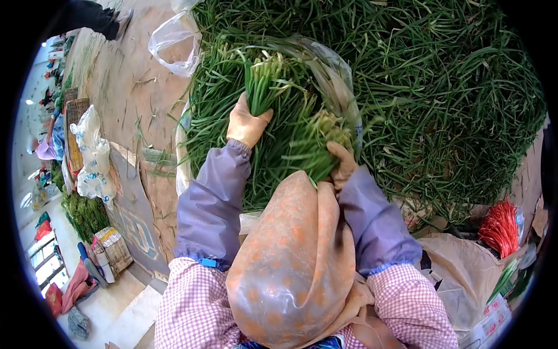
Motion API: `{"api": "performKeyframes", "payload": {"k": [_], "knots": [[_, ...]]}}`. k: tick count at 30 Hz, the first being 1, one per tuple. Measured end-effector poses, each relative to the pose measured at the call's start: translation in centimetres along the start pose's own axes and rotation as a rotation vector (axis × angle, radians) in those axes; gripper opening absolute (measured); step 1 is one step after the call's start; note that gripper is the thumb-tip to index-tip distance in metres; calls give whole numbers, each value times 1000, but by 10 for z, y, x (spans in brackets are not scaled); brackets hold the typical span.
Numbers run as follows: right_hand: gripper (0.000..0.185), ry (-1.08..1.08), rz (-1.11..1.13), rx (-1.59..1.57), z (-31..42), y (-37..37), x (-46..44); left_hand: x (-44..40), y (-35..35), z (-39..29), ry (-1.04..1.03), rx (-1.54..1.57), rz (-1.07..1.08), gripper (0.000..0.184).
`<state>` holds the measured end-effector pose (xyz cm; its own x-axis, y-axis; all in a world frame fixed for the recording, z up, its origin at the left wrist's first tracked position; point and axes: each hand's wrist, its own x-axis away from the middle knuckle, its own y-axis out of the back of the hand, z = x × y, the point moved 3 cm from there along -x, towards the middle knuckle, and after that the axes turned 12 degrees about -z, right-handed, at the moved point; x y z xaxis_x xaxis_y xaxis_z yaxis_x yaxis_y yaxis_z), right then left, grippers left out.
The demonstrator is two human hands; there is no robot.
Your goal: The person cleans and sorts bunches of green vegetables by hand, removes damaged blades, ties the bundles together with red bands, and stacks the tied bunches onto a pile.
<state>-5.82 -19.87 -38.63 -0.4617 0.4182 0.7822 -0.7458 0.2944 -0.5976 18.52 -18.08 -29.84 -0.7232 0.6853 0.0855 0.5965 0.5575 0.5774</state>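
Note:
My left hand [250,121], in a tan glove, is closed around a bunch of chives [264,78] with its pale cut ends pointing up and away from me. On the right, my right hand [342,163], gloved too, grips a second bunch of chives [319,139], which is blurred by motion. Both bunches are above a large clear plastic bag [343,81], opened wide and full of loose long green chives [218,116]. An orange-spotted plastic apron [285,267] covers my lap just below my hands.
A broad heap of loose chives [442,99] spreads to the right of the bag. Red ties [500,230] lie at the lower right. Left are a white plastic bag [174,43], flattened cardboard [136,215] and a box [113,250]. Another person's leg [96,20] shows at top left.

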Motion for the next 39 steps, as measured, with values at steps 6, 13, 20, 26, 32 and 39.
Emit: {"api": "performKeyframes", "payload": {"k": [6, 13, 20, 26, 32, 39], "knots": [[61, 66, 42, 23, 6, 35, 56, 14, -11, -13, -85, -204, 82, 77], [70, 176, 101, 9, 14, 23, 80, 65, 17, -64, -490, -131, -211, 83], [75, 165, 126, 91, 14, -3, 103, 92, -37, -76, -664, 8, 548, 113], [68, 342, 35, 420, 11, -18, 112, 104, -39, -50, -504, -130, 815, 110], [95, 1180, -2, 1607, 27, -25, 109, 116, -41, -37, -348, -141, 752, 96], [93, 751, 113, 671, -19, -35, 84, 122, -38, -35, -389, -346, 873, 78]]}}
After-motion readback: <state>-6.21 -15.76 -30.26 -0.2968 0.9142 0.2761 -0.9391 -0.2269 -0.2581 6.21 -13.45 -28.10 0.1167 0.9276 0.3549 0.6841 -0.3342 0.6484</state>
